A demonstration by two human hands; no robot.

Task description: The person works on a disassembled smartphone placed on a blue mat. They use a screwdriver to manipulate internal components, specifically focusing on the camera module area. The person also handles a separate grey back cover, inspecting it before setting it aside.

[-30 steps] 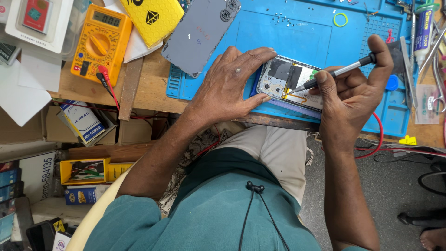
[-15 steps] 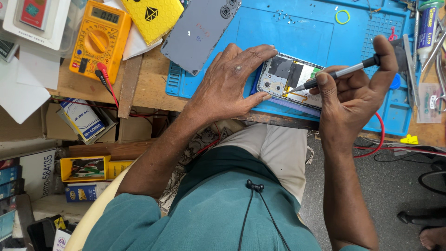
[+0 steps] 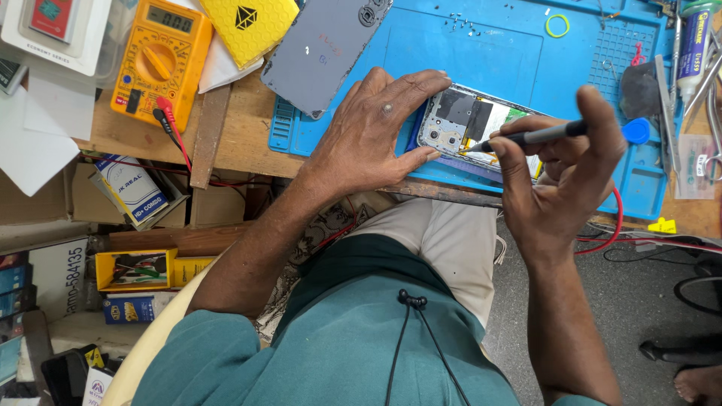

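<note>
At centre frame, the left hand lies flat over the left end of an opened phone, fingers spread and pressing it down on the blue mat. The right hand pinches a screwdriver, its tip touching the phone's innards. Upper centre, a grey back cover lies partly on the mat. A yellow multimeter sits at upper left.

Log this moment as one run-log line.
left hand: steadies opened phone | right hand: holds slim grey screwdriver, tip on phone | surface: blue mat
</note>
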